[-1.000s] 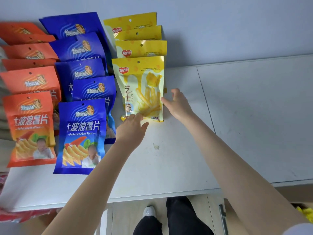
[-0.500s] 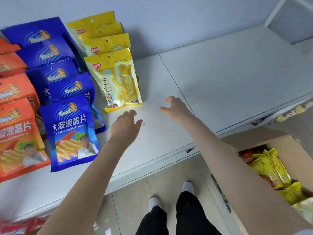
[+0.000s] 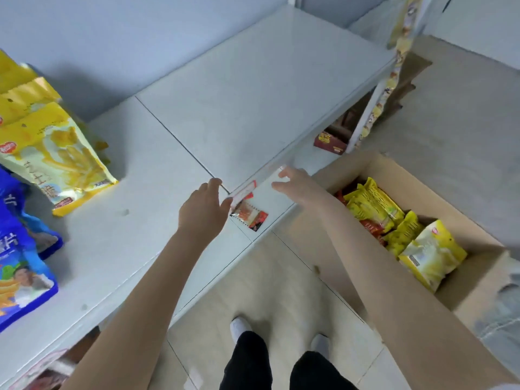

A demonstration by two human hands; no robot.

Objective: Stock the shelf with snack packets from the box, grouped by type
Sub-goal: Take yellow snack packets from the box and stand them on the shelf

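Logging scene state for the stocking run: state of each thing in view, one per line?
left hand: open, empty, over the shelf's front edge
right hand: open, empty, between shelf and box
cardboard box: open, packets inside
yellow packets: standing in a row on the shelf
blue packets: standing on shelf

Both empty hands [image 3: 202,212] off the yellow packet [image 3: 60,161], now toward the box [image 3: 478,280].

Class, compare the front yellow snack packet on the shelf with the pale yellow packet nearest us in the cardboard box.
The front yellow snack packet stands upright on the white shelf; the pale yellow packet lies loosely in the cardboard box. The first heads a row; the second sits jumbled. Both are sealed.
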